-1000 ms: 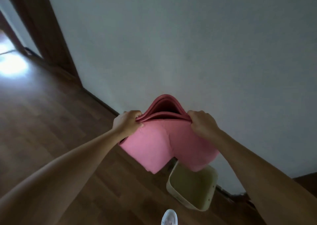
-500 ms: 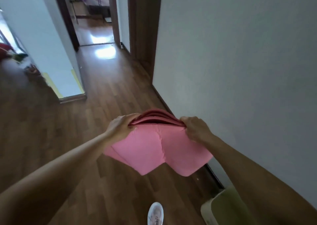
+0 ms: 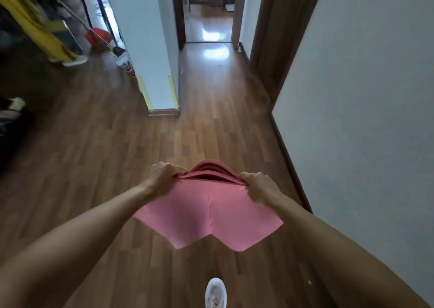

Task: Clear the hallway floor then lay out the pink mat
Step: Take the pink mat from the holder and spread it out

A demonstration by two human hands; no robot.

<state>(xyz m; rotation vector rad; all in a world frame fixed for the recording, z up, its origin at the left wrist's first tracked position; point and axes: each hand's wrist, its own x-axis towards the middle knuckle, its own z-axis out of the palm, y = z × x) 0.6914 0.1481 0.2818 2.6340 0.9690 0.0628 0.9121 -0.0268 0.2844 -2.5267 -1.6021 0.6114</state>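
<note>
The pink mat (image 3: 209, 216) hangs folded in several layers in front of me, above the wooden hallway floor (image 3: 211, 124). My left hand (image 3: 162, 178) grips the folded top edge at its left end. My right hand (image 3: 260, 188) grips the same edge at its right end. The layers bow open between the two hands, and the lower part droops in two lobes.
A white wall (image 3: 364, 119) runs along the right, with a dark door frame (image 3: 279, 37). A white pillar (image 3: 152, 49) stands left of the hallway. Yellow cloth (image 3: 40, 28), a red object (image 3: 98, 37) and shoes lie at the far left. My white shoe (image 3: 215, 293) is below.
My view has swung left from the wall to look straight down the hallway. The beige bin at the bottom right has left the frame. Both hands keep their hold on the mat.
</note>
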